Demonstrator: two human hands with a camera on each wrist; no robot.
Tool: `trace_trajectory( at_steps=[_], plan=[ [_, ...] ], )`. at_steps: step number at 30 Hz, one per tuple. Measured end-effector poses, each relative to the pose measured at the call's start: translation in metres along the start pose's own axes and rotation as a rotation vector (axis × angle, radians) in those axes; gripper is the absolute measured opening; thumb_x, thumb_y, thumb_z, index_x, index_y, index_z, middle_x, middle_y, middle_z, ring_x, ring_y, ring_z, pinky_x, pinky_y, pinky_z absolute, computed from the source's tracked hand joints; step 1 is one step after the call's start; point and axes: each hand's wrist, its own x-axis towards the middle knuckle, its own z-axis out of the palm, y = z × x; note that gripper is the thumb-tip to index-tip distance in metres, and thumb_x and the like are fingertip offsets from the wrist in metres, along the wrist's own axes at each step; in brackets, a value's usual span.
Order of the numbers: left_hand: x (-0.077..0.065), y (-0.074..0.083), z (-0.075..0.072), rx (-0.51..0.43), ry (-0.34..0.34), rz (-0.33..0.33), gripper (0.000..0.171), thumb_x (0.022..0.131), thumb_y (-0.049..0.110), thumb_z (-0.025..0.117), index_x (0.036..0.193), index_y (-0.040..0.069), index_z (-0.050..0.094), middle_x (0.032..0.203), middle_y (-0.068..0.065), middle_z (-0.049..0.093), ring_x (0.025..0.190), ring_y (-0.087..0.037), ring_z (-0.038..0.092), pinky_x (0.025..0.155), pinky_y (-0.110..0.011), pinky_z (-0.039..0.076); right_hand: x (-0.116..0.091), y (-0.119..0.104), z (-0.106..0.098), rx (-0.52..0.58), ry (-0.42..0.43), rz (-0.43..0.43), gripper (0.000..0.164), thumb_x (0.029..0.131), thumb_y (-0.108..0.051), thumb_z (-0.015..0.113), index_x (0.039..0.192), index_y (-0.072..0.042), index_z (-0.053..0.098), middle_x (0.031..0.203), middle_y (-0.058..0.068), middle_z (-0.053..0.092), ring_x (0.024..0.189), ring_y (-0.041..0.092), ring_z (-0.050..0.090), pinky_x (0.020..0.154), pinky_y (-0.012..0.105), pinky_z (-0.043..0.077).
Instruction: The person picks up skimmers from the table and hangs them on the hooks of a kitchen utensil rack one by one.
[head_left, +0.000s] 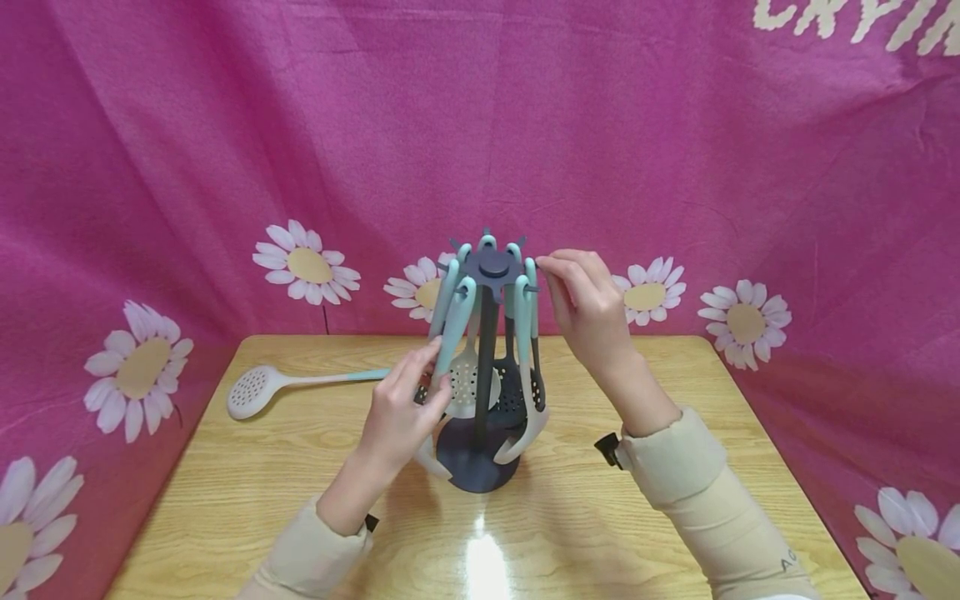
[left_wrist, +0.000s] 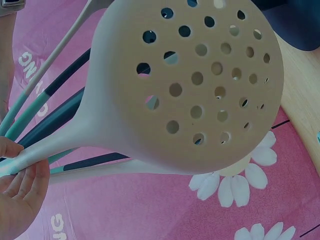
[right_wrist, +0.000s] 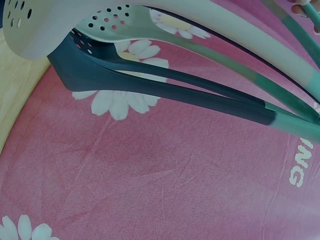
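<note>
A dark utensil stand with a round base stands upright on the table, several mint-handled utensils hanging from its hooks. My left hand holds the mint handle of a pale skimmer at the stand's front left, thumb and fingers around it. Its perforated head fills much of the left wrist view. At the stand's right side, my right hand pinches a hook tip beside a hanging handle. Another pale utensil hangs at front right; dark utensils hang behind it.
A second pale skimmer lies on the wooden table left of the stand, its mint handle end partly behind my left hand. A pink cloth with white daisies surrounds the table at the back and sides.
</note>
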Motion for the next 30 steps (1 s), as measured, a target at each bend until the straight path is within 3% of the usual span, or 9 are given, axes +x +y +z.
trace_trajectory(
  at_steps=[10,18,26,30],
  plan=[
    [-0.002,0.001,0.001,-0.022,-0.023,-0.051,0.051,0.068,-0.009,0.072,0.116,-0.006,0.054,0.093,-0.017,0.063,0.072,-0.021,0.063,0.062,-0.029,0.055,0.0,0.0,-0.001,0.01,0.006,0.009,0.01,0.08,0.008,0.062,0.09,0.006,0.062,0.084,0.018,0.061,0.078,0.028,0.058,0.072,0.034,0.051],
    [-0.002,-0.001,0.002,-0.04,-0.014,-0.053,0.051,0.069,-0.009,0.072,0.116,-0.006,0.054,0.094,-0.018,0.063,0.073,-0.022,0.064,0.063,-0.029,0.055,0.0,0.0,0.0,0.017,0.01,0.006,0.009,0.081,0.007,0.061,0.09,0.006,0.062,0.083,0.018,0.061,0.078,0.028,0.058,0.072,0.034,0.051],
    [-0.002,-0.005,0.001,-0.059,-0.008,-0.025,0.049,0.069,-0.008,0.071,0.115,-0.005,0.053,0.091,-0.015,0.061,0.073,-0.02,0.061,0.064,-0.029,0.055,0.0,0.0,0.001,0.012,0.014,0.008,0.01,0.079,0.009,0.062,0.089,0.006,0.063,0.083,0.018,0.061,0.078,0.028,0.059,0.072,0.034,0.051],
    [0.0,-0.013,-0.001,-0.094,0.052,0.041,0.039,0.076,0.003,0.066,0.112,-0.005,0.054,0.091,-0.015,0.06,0.075,-0.021,0.059,0.064,-0.029,0.054,-0.001,0.0,0.001,0.01,0.012,0.008,0.009,0.08,0.009,0.062,0.089,0.006,0.063,0.083,0.017,0.061,0.078,0.028,0.059,0.072,0.034,0.051]
  ],
)
